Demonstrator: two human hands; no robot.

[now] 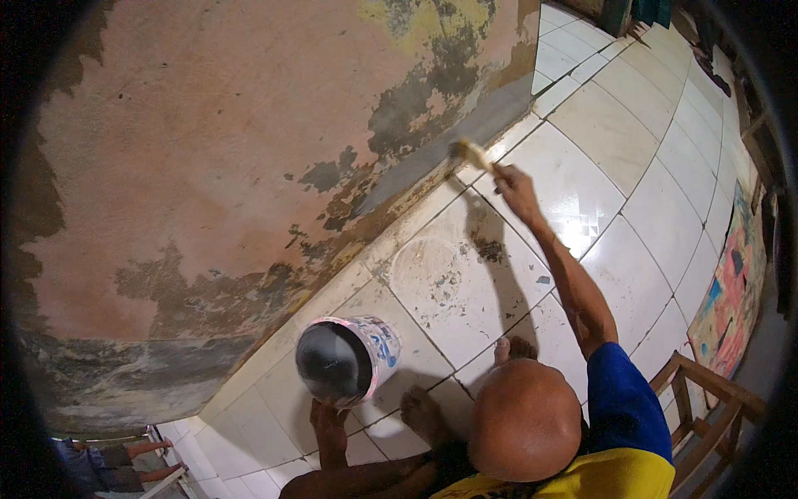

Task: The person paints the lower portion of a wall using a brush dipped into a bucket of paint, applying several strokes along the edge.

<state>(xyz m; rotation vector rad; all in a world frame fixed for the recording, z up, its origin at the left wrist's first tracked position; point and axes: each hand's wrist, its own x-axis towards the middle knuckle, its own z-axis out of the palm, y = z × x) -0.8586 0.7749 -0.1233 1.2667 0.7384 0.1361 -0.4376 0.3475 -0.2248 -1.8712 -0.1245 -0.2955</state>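
Observation:
My right hand (512,186) grips the handle of a paintbrush (474,154). Its dark-tipped bristles meet the foot of the wall (212,143), at a band of smooth grey coating (411,159). Above that band, the wall shows worn pink paint with dark, peeling patches. My left hand (329,419) is at the near rim of a plastic bucket (383,349), with some fingers hidden behind it. A dark grey fluid (330,362) shows inside the bucket, which stands on the tiled floor beside the wall.
White floor tiles (474,299) bear crumbs and flakes of debris near my bare feet (427,415). A wooden frame (717,399) stands at the right, near a paint-stained board (729,299). Another person's legs (140,461) show at lower left.

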